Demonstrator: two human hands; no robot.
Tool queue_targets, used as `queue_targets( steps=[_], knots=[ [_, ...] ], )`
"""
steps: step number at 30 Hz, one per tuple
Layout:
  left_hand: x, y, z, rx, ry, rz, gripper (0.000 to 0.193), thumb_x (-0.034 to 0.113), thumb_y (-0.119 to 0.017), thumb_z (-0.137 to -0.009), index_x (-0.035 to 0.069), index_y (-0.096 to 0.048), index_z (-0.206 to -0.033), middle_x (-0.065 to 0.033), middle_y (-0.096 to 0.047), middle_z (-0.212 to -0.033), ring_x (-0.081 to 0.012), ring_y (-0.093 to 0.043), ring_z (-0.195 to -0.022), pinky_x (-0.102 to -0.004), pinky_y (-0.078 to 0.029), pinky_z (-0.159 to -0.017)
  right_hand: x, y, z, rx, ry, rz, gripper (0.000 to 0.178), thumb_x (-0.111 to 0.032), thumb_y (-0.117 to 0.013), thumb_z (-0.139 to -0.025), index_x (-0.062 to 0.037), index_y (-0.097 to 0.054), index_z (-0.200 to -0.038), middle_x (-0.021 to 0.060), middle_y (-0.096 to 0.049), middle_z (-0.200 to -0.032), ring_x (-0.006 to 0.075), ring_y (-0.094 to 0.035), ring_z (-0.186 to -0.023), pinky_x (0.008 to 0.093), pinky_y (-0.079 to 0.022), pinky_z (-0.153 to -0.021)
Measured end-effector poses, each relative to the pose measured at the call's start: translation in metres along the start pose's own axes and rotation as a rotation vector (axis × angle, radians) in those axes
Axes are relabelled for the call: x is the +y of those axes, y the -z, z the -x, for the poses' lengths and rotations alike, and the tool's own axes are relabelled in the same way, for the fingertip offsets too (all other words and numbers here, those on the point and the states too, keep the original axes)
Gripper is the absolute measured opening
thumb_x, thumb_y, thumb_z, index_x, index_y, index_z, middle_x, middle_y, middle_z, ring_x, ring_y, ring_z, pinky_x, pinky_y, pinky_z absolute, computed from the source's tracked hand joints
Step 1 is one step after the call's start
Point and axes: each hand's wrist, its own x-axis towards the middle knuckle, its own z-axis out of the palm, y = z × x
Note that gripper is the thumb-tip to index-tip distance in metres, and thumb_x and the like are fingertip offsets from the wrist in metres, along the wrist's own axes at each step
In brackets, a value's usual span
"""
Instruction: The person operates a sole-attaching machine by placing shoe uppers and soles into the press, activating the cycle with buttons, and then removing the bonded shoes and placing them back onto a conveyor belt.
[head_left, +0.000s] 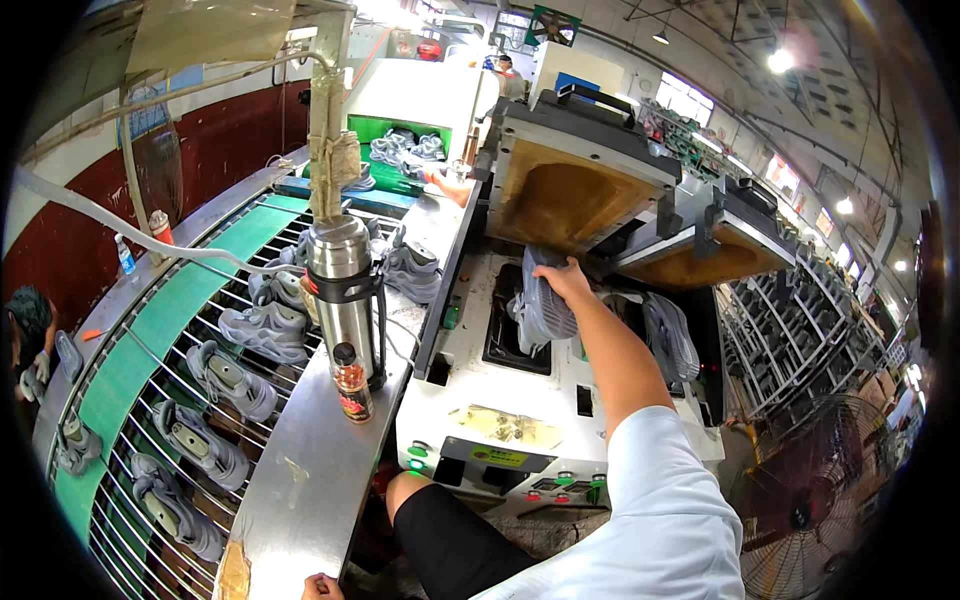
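Note:
My right hand [563, 280] grips a grey sports shoe [548, 312] by one end, its fingers wrapped round the sole. The shoe is tilted on its side over the black recess [505, 350] of a white press machine [425, 400], under a raised lid [580, 190] with a brown inner pad. To the right, a second grey shoe [672, 338] stands on edge at the neighbouring station, beneath another raised lid [700, 255]. At the bottom edge, my left hand [322, 588] is only partly in view beside the metal table, its fingers curled with nothing visible in them.
A steel thermos [342, 290] and a small bottle [352, 385] stand on the metal table [300, 490]. Several grey shoes [200, 445] line a roller conveyor on the left. Racks of shoes [790, 330] and a large fan [800, 510] are at right. Another person [32, 330] is at far left.

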Motion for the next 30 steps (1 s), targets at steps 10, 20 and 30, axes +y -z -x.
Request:
queue_targets(
  steps=[10,20,30],
  knots=[
    [-0.003,0.003,0.004,-0.034,0.038,-0.115,0.017,0.03,-0.064,-0.086,0.014,-0.068,-0.088,-0.0091,-0.069,-0.071,-0.0269,-0.067,-0.064,-0.0384,-0.053,-0.057,-0.032,-0.041,0.047,-0.076,-0.066,0.376,0.103,-0.058,-0.067,-0.063,-0.0054,-0.03,-0.143,0.0242,-0.046,-0.136,0.0348,-0.05,-0.123,0.0399,-0.043,-0.1],
    [0.026,0.007,0.003,0.066,0.125,0.047,0.016,0.021,-0.062,-0.084,0.005,-0.064,-0.086,-0.0122,-0.066,-0.077,-0.0264,-0.064,-0.069,-0.0375,-0.051,-0.062,0.051,-0.039,0.14,0.06,0.47,0.47,0.066,-0.048,-0.047,-0.09,-0.007,-0.036,-0.141,0.0248,-0.028,-0.147,0.0435,-0.04,-0.126,0.0501,-0.042,-0.096],
    [0.155,-0.103,-0.011,-0.411,0.081,0.947,0.052,0.014,-0.049,-0.095,-0.006,-0.033,-0.14,-0.0178,-0.036,-0.145,-0.0258,-0.037,-0.132,-0.0339,-0.028,-0.109,0.243,0.117,0.245,0.134,0.682,0.098,0.009,-0.007,-0.064,-0.073,-0.0084,-0.066,-0.082,0.0065,-0.066,-0.083,0.0283,-0.063,-0.073,0.0379,-0.051,-0.063]
  ],
)
